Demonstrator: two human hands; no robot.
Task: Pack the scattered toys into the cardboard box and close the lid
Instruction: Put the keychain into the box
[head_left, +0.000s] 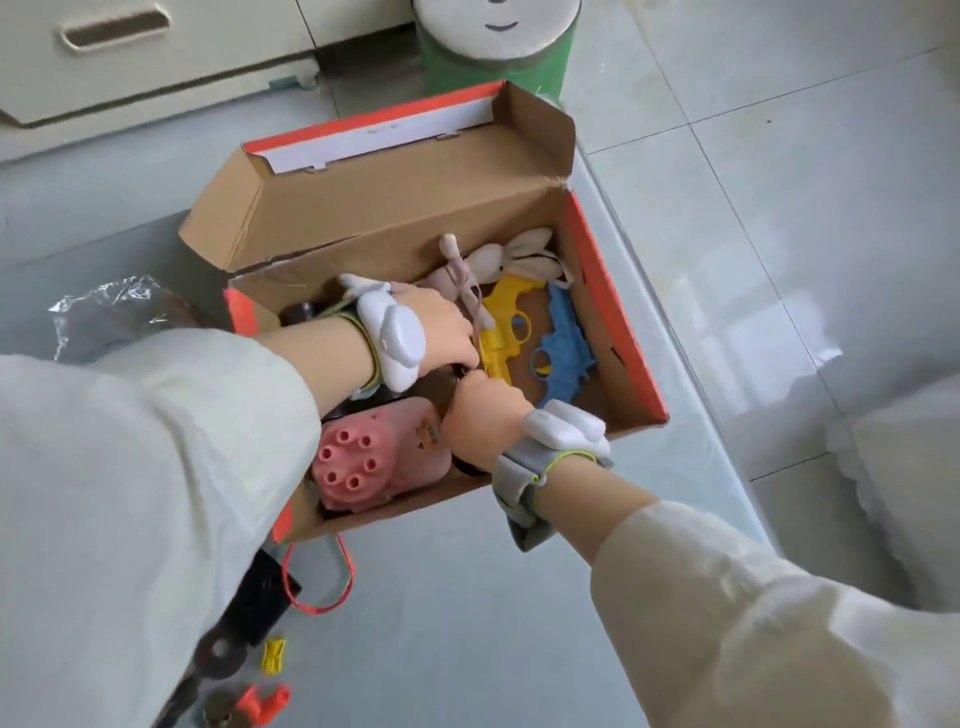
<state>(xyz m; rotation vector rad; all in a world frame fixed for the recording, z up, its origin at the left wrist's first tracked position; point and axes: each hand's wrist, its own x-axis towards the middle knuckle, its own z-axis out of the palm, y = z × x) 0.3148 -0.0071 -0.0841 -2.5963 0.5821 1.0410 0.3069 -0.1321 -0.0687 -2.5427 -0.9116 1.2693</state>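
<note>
An orange-sided cardboard box stands on the floor with its lid tipped back. Inside lie a pink multi-barrel toy, a yellow toy pistol, a blue toy pistol, a pink stuffed doll and a white plush rabbit. My left hand and my right hand are both down in the box, fingers curled round a dark object that is mostly hidden between them.
On the floor near the box's front lie a red cord loop, a black toy part, a small yellow piece and an orange piece. A crumpled plastic bag sits left. A green stool and white drawers stand behind.
</note>
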